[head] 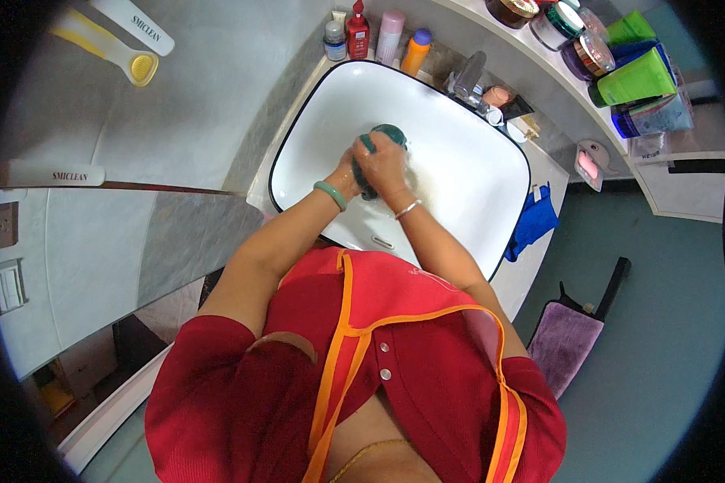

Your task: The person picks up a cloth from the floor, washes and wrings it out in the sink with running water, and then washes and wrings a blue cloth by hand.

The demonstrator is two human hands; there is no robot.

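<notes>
Both hands are together over a white washbasin [471, 175] with a black rim. My left hand [345, 172], its wrist in a green bangle, grips one side of a wet dark green cloth [390, 131]. Closed over the same cloth is my right hand [383, 163], with a silver bangle at the wrist. Parts of the cloth bulge above and below the fingers; the rest is hidden by the hands. Cloudy water shows in the basin just right of my right hand.
Behind the basin stand a red pump bottle [357, 33], an orange bottle [417, 53] and the tap [468, 78]. A blue cloth [533, 223] lies on the counter at right. Jars and tubes crowd a white shelf [556, 72]. A purple mop head [565, 344] is at lower right.
</notes>
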